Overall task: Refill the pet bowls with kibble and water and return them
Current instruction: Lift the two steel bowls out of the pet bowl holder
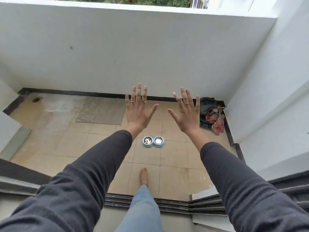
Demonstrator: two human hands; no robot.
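Note:
A light blue double pet feeder (153,144) with two steel bowls sits on the balcony floor tiles, far below my hands. The left bowl (147,140) shows some dark reflection or residue; the right bowl (158,140) looks bare and shiny. My left hand (138,109) and my right hand (185,113) are stretched out in front of me, backs up, fingers spread, holding nothing. Both hover in the air above and beyond the feeder, one to each side.
A crumpled kibble bag (215,118) with red print lies on a dark bag in the far right corner. A worn doormat (100,111) and a floor drain (36,99) lie at the left. The white parapet wall (133,56) rises ahead. My bare foot (143,175) stands past the door track (167,205).

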